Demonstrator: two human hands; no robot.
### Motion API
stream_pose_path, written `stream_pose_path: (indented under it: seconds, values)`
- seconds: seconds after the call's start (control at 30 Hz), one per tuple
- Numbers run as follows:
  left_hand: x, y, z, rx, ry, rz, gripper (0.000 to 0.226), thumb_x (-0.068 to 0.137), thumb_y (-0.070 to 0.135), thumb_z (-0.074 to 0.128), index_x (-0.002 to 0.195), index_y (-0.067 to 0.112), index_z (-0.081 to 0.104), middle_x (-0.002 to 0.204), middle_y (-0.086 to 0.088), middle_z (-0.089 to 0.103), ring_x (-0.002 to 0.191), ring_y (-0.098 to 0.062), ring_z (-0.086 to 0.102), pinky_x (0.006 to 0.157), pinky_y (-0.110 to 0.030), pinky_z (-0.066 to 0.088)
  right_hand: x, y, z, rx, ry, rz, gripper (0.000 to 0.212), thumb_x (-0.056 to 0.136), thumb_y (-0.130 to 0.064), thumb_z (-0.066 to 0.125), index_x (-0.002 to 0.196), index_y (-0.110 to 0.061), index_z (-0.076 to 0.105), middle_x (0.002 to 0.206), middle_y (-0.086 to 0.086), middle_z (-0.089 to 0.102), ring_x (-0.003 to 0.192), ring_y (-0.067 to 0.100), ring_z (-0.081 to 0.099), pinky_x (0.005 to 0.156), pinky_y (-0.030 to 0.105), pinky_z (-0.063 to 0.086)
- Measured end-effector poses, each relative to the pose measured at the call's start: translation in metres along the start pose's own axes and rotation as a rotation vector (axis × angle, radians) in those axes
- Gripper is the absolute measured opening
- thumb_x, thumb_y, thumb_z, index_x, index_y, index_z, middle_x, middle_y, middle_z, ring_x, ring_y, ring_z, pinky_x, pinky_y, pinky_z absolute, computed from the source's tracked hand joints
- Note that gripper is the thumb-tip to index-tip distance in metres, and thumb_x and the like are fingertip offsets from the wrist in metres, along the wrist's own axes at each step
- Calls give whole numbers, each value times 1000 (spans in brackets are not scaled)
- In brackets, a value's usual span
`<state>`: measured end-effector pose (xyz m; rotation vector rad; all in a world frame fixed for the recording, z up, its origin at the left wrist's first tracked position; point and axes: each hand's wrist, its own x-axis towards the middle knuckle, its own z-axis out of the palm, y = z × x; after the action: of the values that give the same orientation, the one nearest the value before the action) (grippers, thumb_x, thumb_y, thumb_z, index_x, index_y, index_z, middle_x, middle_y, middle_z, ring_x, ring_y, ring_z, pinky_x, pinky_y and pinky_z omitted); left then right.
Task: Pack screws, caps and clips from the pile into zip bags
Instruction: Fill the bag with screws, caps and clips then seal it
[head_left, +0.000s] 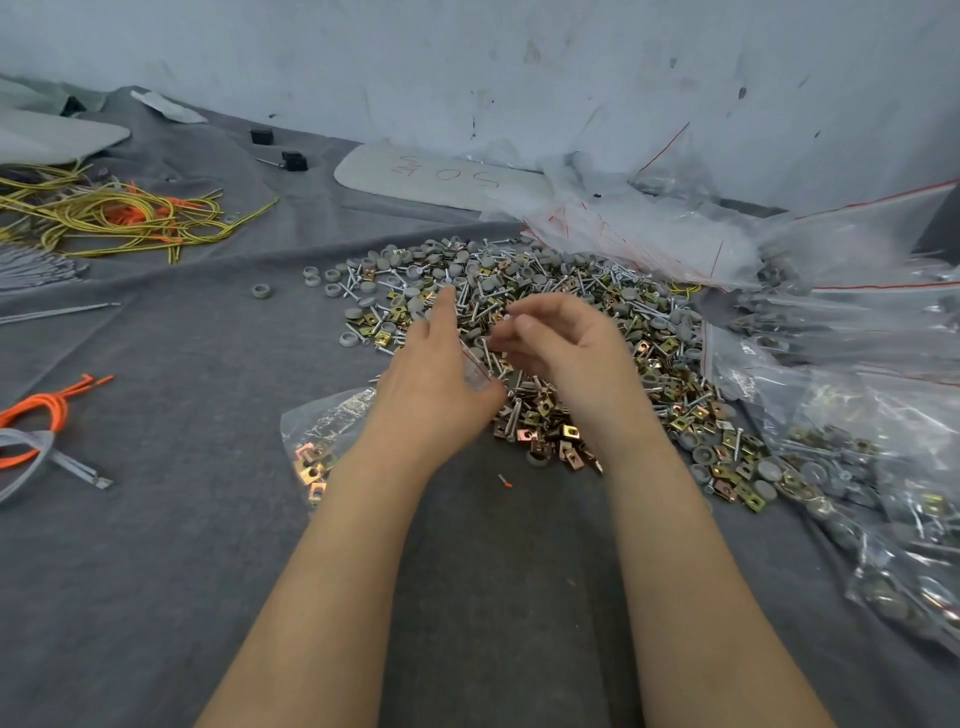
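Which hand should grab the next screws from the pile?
Probably the right hand: it hovers right over the pile, while the left hand is busy holding the zip bag by its mouth.

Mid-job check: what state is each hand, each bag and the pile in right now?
pile: loose, mixed, spread out.
left hand: grips the bag's mouth.
bag: lying flat, a few clips inside.
right hand: over the pile, fingers curled; whether it holds a part cannot be told.
filled bags: heaped on the right.
empty bags: crumpled behind the pile.
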<state>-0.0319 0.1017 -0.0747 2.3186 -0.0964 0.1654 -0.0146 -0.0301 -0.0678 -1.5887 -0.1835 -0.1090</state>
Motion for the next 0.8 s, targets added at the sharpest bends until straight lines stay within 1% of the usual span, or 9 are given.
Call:
stream_pose_path:
  seconds: [0.07,0.13,0.2,0.27,0.3,0.37,0.43,0.57,0.8]
  values:
    - [-1,0,-1,2,5,5,95,83,28,69,153,20,5,143,-9,38,131,-27,39,107,-41,35,1,-1,-14,-163,181,-12,18,95,-4,52,93,-19,62,80,-4,71,80,10,70,78,26,56]
    - [-2,1,-1,-2,2,10,95,83,29,69,153,21,5,144,-9,38,132,-27,38,107,-40,34,1,1,-26,-492,246,-20,17,93,-11,55,92,-26,63,88,-11,68,82,2,64,79,24,52]
    - [-2,1,0,-3,-1,8,95,84,29,68,153,21,5,144,-9,38,131,-27,39,107,-40,35,0,5,-30,-769,168,-19,16,92,-16,58,97,-27,68,96,-12,65,79,-5,54,70,13,42]
    - [-2,2,-1,2,-1,4,95,84,30,68,153,22,5,143,-9,38,130,-28,40,106,-41,36,1,6,-26,-927,84,-14,18,92,-19,58,102,-26,71,103,-5,62,75,2,52,64,16,37]
    - [-1,2,0,4,-3,3,95,83,30,69,153,22,5,143,-9,39,130,-28,40,106,-41,36,1,7,-22,-996,43,-10,19,92,-21,57,105,-26,71,108,-1,58,79,8,53,68,19,39]
    - [-1,2,0,2,-5,5,95,83,29,69,153,21,5,143,-9,38,130,-28,40,106,-40,36,0,9,-14,-1139,-45,36,24,94,-26,54,114,-28,68,117,7,51,100,23,53,88,30,43]
    - [-1,1,0,1,-7,5,95,83,29,68,153,21,4,144,-9,37,131,-27,39,106,-39,35,0,11,-8,-1226,-76,115,29,94,-30,52,120,-29,64,122,10,47,115,32,46,100,40,40]
    - [-1,1,1,2,-6,6,94,84,28,68,153,21,4,146,-9,35,132,-27,38,105,-38,34,-1,11,-5,-1258,28,159,25,91,-29,56,114,-25,64,122,10,49,116,32,46,95,41,39]
    - [-1,1,0,10,-11,7,94,84,28,67,153,21,4,148,-10,34,132,-28,38,105,-38,33,4,15,1,-1310,66,226,24,93,-21,53,115,-20,63,125,11,46,119,33,44,97,44,38]
